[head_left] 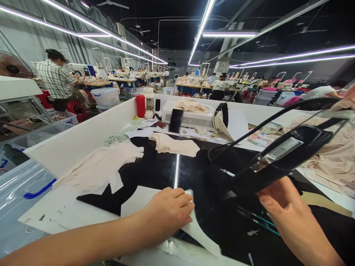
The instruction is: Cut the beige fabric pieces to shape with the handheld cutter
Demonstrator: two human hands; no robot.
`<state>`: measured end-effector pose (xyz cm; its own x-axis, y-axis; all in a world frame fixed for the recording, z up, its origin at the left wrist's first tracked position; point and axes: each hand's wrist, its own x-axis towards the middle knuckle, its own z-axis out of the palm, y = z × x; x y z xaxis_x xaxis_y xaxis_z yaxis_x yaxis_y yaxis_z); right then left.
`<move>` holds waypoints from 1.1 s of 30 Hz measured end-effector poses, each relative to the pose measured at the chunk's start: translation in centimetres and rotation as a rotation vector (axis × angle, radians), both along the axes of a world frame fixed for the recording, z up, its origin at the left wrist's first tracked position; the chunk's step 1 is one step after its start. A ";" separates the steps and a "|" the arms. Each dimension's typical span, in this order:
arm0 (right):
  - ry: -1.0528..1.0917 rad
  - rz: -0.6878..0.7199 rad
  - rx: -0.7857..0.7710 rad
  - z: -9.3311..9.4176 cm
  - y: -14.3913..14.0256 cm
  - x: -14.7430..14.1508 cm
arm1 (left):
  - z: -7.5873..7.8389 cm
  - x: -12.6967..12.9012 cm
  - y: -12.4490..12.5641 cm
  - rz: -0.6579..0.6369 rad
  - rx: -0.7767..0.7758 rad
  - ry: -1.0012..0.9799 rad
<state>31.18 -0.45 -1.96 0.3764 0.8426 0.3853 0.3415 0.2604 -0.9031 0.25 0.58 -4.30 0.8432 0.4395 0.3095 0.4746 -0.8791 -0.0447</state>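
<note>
Left hand [169, 210] is lying knuckles up on a white sheet [133, 201] at the near edge of the glossy black worktop [155, 171], fingers curled under and pressing the sheet flat; it is grasping nothing that shows. Right hand [288, 214] is gripping the near end of a black handheld device [280, 157], fingers wrapped round its underside. Device is being held tilted, well above the worktop, with a silvery plate on its upper face and a black cord [266, 123] looping from it up and away to the right edge of view.

Just under the device, a pen [227, 172] is lying on the black surface, and thin green rods [257, 220] are lying below the right wrist.

Farther out on the table: beige fabric pieces [177, 145] are sitting at centre, a larger pale pile [97, 166] is lying to the left, more beige cloth [332, 162] is heaped at right. Behind them, a white ribbed box [194, 118] is standing with a dark phone [176, 120] leaning against its front and folded fabric on top. Red bottle [141, 105] is standing upright near the table's white side wall [80, 138].

Beyond the table, a person in a checked shirt [55, 79] is working at left, back turned; others are sitting at sewing benches in the distance. Clear plastic bins [19, 188] are sitting at lower left.
</note>
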 end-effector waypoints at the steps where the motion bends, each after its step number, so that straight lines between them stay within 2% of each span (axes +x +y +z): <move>1: 0.052 0.050 0.021 0.8 0.4 -0.7 | -0.2 0.3 0.1 -0.013 0.011 -0.013; 3: 0.167 0.129 0.100 2.4 1.1 -2.3 | -0.7 0.7 0.3 -0.031 0.035 -0.033; 7: 0.266 0.074 0.291 4.3 2.0 -5.7 | -1.7 1.3 0.4 -0.032 0.101 -0.058; 11: 0.266 0.123 0.341 3.6 2.8 -8.1 | -2.3 1.4 0.2 -0.014 0.129 -0.095; 15: 0.356 0.208 0.420 2.5 3.9 -10.0 | -2.5 1.4 -0.2 -0.005 0.140 -0.124; 19: 0.433 0.243 0.414 2.2 4.9 -11.5 | -2.7 1.5 -0.3 -0.004 0.132 -0.118; 33: 0.510 0.351 0.374 2.7 5.0 -12.4 | -2.9 1.6 -0.4 0.002 0.126 -0.201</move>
<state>18.76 4.52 0.73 0.3179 0.7928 0.5199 -0.2589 0.6001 -0.7568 1.88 0.17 -7.24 0.7583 0.3889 0.5232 0.4871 -0.8714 -0.0582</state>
